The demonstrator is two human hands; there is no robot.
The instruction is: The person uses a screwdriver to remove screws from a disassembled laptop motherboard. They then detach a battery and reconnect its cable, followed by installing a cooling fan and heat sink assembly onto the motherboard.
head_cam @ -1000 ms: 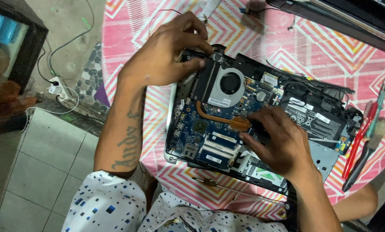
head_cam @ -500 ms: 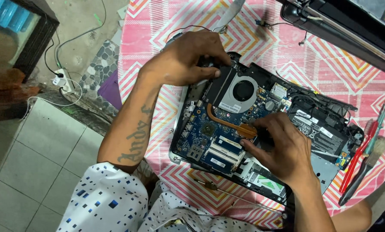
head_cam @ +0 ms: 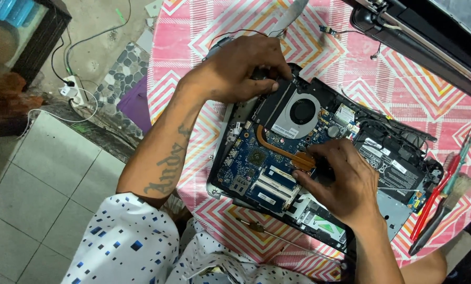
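An opened laptop [head_cam: 319, 163] lies bottom-up on the tabletop [head_cam: 382, 79], its cover off and the blue board [head_cam: 256, 168], round fan [head_cam: 301, 111] and copper pipe [head_cam: 277, 150] showing. Its long axis runs on a slant from the upper left down to the lower right of the view, with the fan end up by the far left corner and the black battery [head_cam: 388, 163] toward the right end.

The left hand [head_cam: 241, 71] rests on the laptop's upper left corner, fingers curled down over the edge beside the fan; whether it grips anything cannot be told. The right hand [head_cam: 340, 181] lies palm-down on the middle of the board, fingers bent with the tips pressing near the end of the copper pipe; whatever may be under them is hidden.

The tabletop is round and covered with a pink and white zigzag cloth. A red-handled tool [head_cam: 440, 194] and a brush [head_cam: 446, 208] lie side by side at the right edge, and a thin screwdriver [head_cam: 277, 234] lies near the front edge, just below the laptop. A second dark laptop part [head_cam: 425, 42] sits at the upper right.

Beyond the tabletop is a bare concrete floor [head_cam: 93, 21] with a white power strip [head_cam: 70, 87] and cables, and pale tiles [head_cam: 46, 173] nearer the person.
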